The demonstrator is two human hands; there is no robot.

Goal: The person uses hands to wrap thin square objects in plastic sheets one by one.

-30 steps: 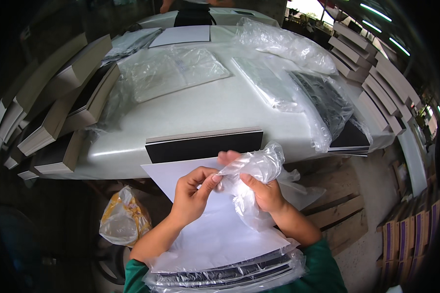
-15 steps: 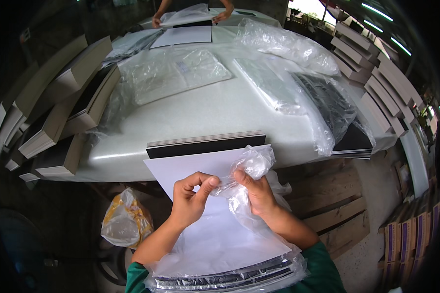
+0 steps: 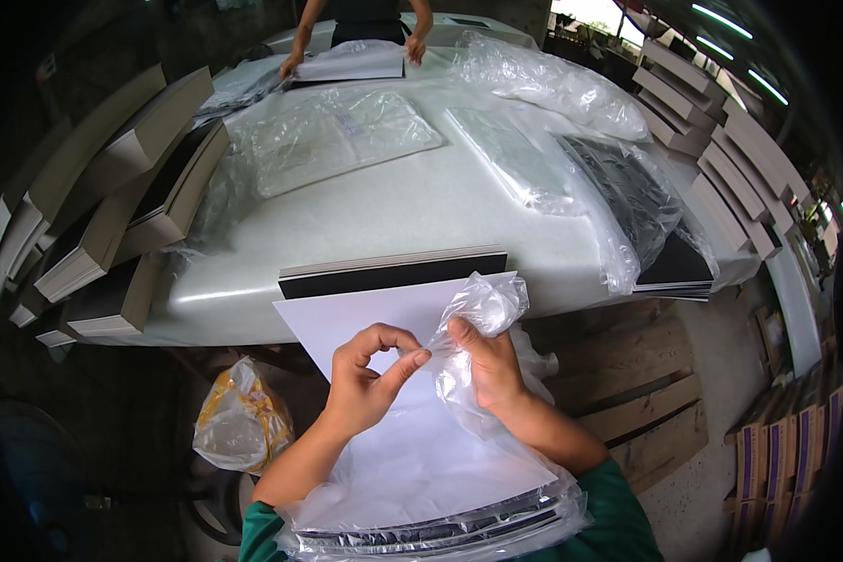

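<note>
My right hand (image 3: 495, 370) is closed around a bunched clear plastic bag (image 3: 482, 304), its thumb pressed on the folds. Beside it, my left hand (image 3: 365, 379) pinches a bit of the same film between thumb and forefinger. Below both hands a large white sheet (image 3: 393, 459) slopes from the table edge toward my body. Its near end lies with several black boards inside clear film (image 3: 421, 539). At the far end of the sheet, a stack of black boards (image 3: 393, 274) with pale edges rests on the table's front edge.
Stacks of thick boards (image 3: 145, 140) stand left on the pale table (image 3: 347, 220), with more stacks (image 3: 740, 187) at the right. Flat film bags (image 3: 347, 140) and film-covered black boards (image 3: 674, 267) lie between. Across the table a co-worker's hands (image 3: 290, 64) handle a sheet. Below is a wooden pallet (image 3: 628, 375).
My left thumb and forefinger have shifted slightly right, closer to my right hand. Across the table, the co-worker's hands have come down nearer with the film, over the white sheet there.
</note>
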